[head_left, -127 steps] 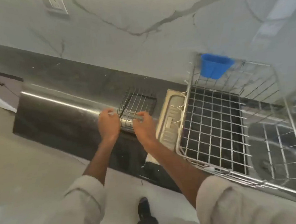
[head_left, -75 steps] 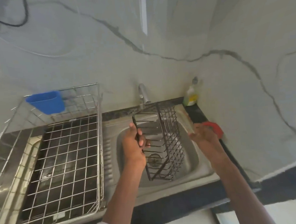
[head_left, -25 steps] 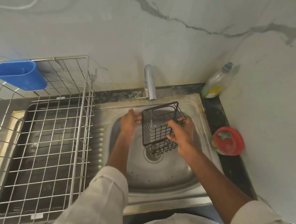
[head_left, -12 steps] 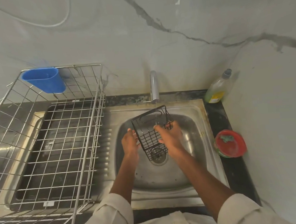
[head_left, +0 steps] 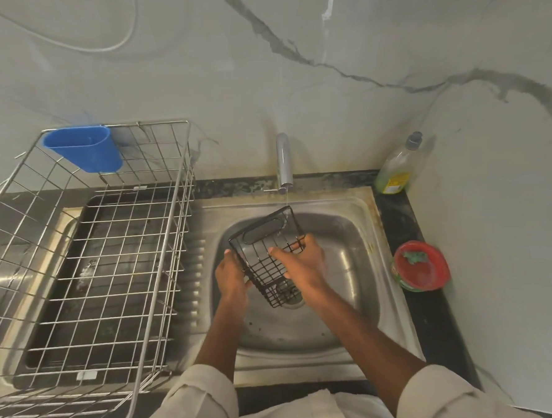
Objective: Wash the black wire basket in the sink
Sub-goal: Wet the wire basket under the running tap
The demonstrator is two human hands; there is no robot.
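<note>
The black wire basket (head_left: 263,242) is tilted over the steel sink (head_left: 346,262), above the drain. A thin stream of water from the chrome tap (head_left: 283,160) hits its upper edge. My left hand (head_left: 230,276) grips the basket's left side. My right hand (head_left: 302,262) holds its right side, fingers laid across the wires.
A large steel wire dish rack (head_left: 87,268) with a blue plastic cup (head_left: 84,152) stands left of the sink on the drainboard. A dish soap bottle (head_left: 398,165) and a red bowl (head_left: 420,264) with a green scrubber sit on the dark counter at right.
I carried the basket from the left counter to the sink. In the last second it has tilted further, and my right hand shifted across its face under the running water.
</note>
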